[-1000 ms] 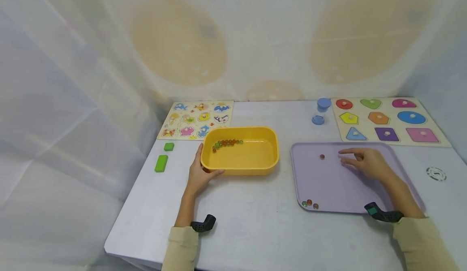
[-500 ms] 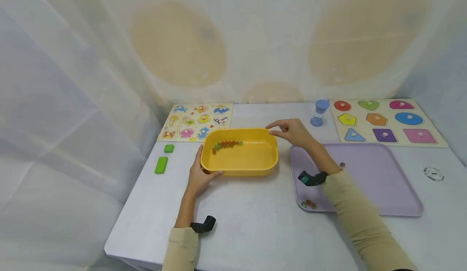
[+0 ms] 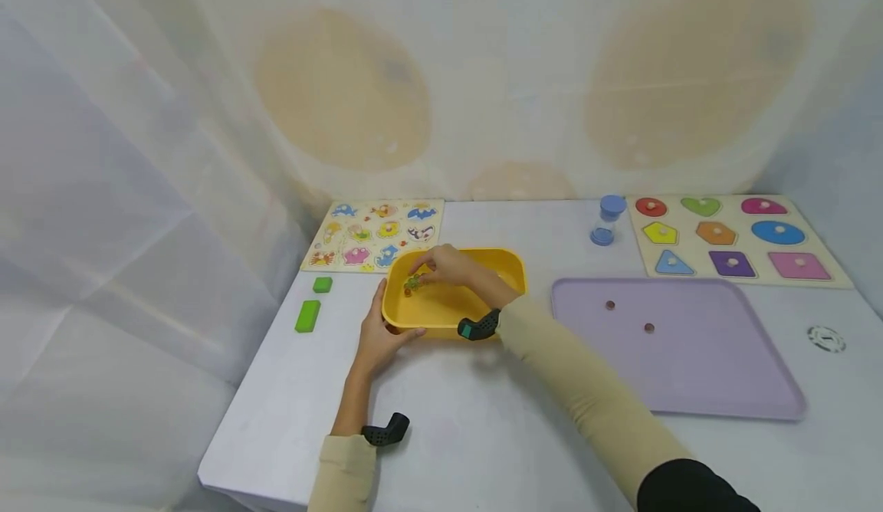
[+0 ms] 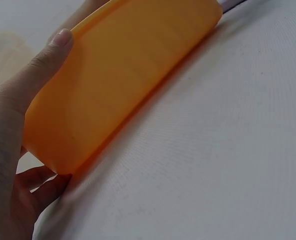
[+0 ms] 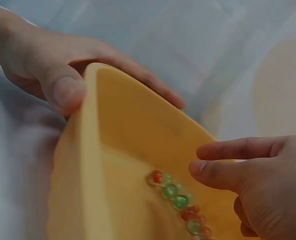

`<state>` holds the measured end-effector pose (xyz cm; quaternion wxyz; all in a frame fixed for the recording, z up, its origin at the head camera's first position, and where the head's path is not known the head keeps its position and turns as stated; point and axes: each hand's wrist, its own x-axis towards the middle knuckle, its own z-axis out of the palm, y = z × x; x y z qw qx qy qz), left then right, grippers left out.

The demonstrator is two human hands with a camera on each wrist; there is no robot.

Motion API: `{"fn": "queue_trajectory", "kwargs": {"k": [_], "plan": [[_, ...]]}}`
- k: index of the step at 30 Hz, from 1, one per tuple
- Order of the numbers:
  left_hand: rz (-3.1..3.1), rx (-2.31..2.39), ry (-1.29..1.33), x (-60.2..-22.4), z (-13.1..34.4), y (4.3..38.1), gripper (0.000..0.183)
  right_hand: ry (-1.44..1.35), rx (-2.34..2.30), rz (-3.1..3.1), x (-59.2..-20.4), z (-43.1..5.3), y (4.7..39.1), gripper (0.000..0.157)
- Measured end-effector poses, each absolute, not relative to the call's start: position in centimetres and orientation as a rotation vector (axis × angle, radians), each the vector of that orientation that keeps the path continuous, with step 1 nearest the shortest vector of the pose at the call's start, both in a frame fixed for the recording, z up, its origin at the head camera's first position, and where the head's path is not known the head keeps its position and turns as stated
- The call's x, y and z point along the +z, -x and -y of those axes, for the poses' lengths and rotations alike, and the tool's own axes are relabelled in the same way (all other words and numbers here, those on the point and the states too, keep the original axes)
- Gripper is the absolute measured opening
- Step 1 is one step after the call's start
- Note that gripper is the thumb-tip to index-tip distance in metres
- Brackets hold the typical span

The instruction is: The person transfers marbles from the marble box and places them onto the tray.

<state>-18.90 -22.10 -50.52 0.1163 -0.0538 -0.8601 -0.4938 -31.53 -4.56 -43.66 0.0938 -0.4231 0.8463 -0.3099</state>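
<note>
A yellow plastic tub (image 3: 428, 319) stands on the table, several red and green marbles (image 3: 411, 286) lying at its left end. My left hand (image 3: 379, 343) grips the tub's left end, thumb on the near wall (image 4: 105, 85) and fingers round the outside. Inside the tub, my right hand (image 3: 451, 267) reaches over the marbles with forefinger and thumb close together; nothing shows between the tips. In the right wrist view, this hand (image 5: 263, 182) is just above the row of marbles (image 5: 180, 201). My right hand and forearm hide part of the tub.
Right of the tub lies a purple tray (image 3: 710, 374) with two brownish marbles (image 3: 629, 316); my sleeve covers its near left corner. Behind stand an animal puzzle board (image 3: 375, 224), a blue sand timer (image 3: 607, 219) and a shape puzzle board (image 3: 741, 240). Green blocks (image 3: 308, 316) lie left.
My right hand has moved left from over the purple tray, across the tub's far right corner, and down into the tub above the marbles. My left hand keeps its hold on the tub.
</note>
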Motion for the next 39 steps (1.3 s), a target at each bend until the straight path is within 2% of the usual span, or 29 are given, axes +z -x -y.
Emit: {"fn": "queue_trajectory", "kwargs": {"k": [10, 18, 25, 29, 33, 39], "plan": [[2.538, -1.439, 0.210, -50.7, 21.6, 19.0, 0.105, 1.223, -0.674, -2.536, -45.4, 6.7, 31.5, 0.020], [2.546, -1.492, 0.206, -49.3, 21.2, 18.3, 0.103, 1.255, -0.573, -2.581, -46.1, 6.8, 31.5, 0.017], [2.566, -1.468, 0.153, -49.6, 21.5, 18.5, 0.105, 1.258, -0.751, -2.538, -44.8, 5.6, 31.0, 0.016], [2.540, -1.445, 0.170, -50.4, 22.1, 18.8, 0.106, 1.275, -0.935, -2.533, -42.3, 2.3, 30.2, 0.019], [2.518, -1.449, 0.188, -50.5, 22.2, 18.8, 0.107, 1.199, -1.034, -2.637, -40.4, -3.6, 29.2, 0.020], [2.513, -1.452, 0.185, -50.3, 22.1, 18.8, 0.108, 0.906, -1.033, -2.830, -41.1, -14.5, 27.2, 0.022]]}}
